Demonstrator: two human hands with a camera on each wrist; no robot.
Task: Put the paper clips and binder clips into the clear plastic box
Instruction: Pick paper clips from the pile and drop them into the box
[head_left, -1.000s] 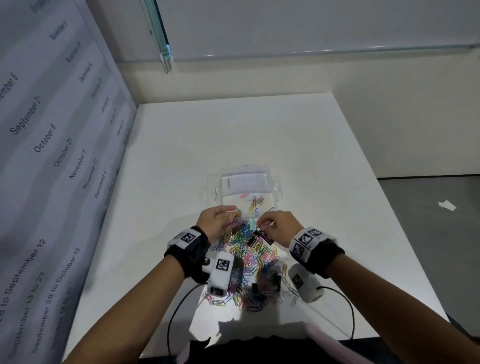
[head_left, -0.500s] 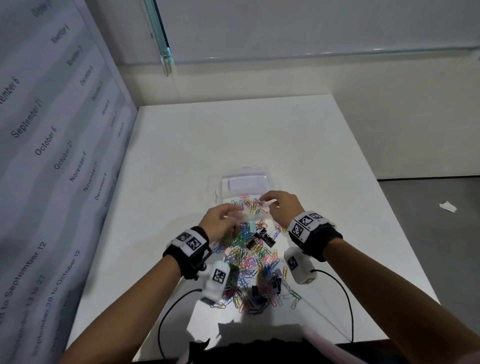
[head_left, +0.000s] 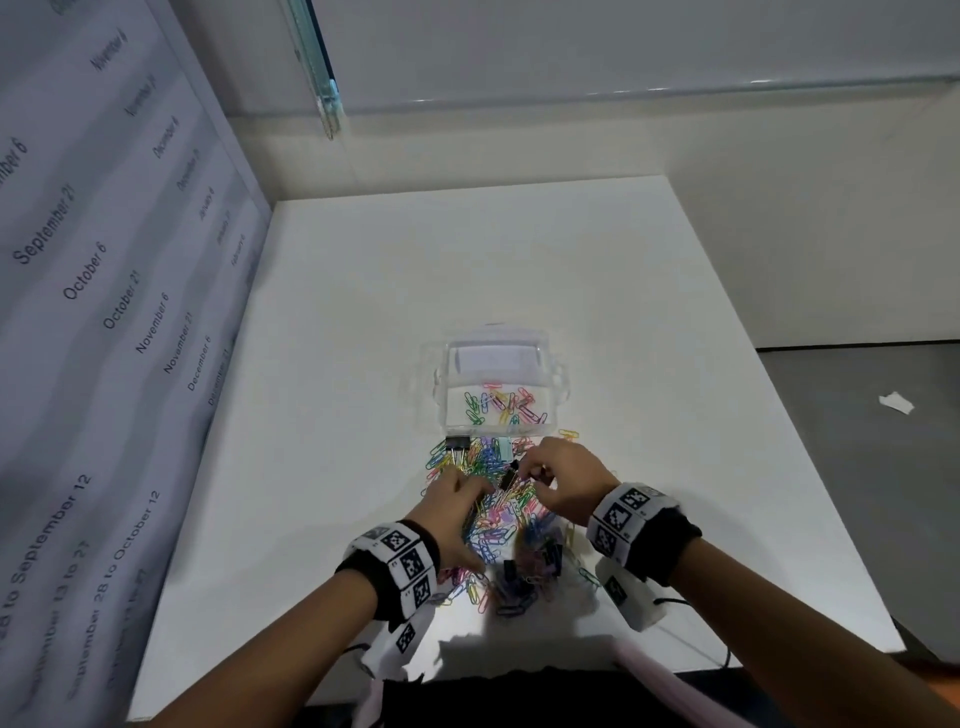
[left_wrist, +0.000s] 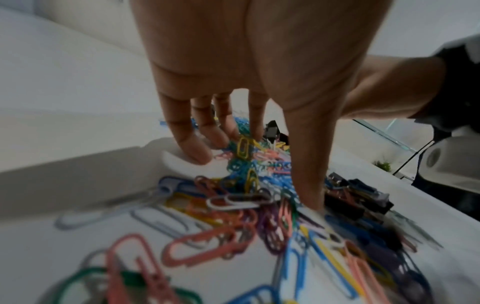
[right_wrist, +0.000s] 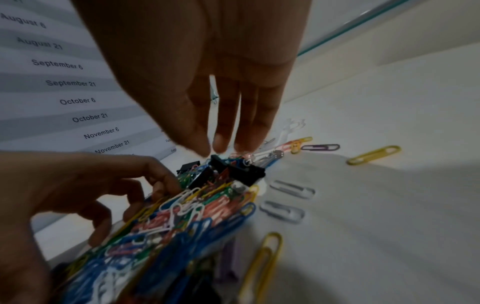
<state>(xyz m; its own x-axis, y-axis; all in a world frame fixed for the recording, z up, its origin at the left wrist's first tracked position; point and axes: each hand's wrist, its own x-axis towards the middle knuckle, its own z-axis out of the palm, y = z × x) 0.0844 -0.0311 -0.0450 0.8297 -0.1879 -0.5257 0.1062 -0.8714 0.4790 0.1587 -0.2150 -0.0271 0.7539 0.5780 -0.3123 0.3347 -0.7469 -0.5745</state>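
Observation:
A clear plastic box (head_left: 441, 395) stands open mid-table with several coloured paper clips (head_left: 501, 408) in it. Just in front of it lies a heap of coloured paper clips (head_left: 498, 519) mixed with black binder clips (head_left: 550, 556). One binder clip (head_left: 458, 443) lies by the box's front left corner. My left hand (head_left: 480, 488) rests on the heap's left side, fingers (left_wrist: 194, 148) straight on the table and thumb pressed into the clips (left_wrist: 244, 148). My right hand (right_wrist: 210, 148) hovers with straight fingertips just above black binder clips (right_wrist: 246, 170), holding nothing.
A panel printed with dates (head_left: 104, 312) walls off the table's left side. The white table (head_left: 467, 270) ends at its right edge (head_left: 779, 415), with the floor beyond. A few stray paper clips (right_wrist: 374, 154) lie to the right of the heap.
Both hands went forward over the box half a second ago and have come back onto the heap. More paper clips lie in the box than before.

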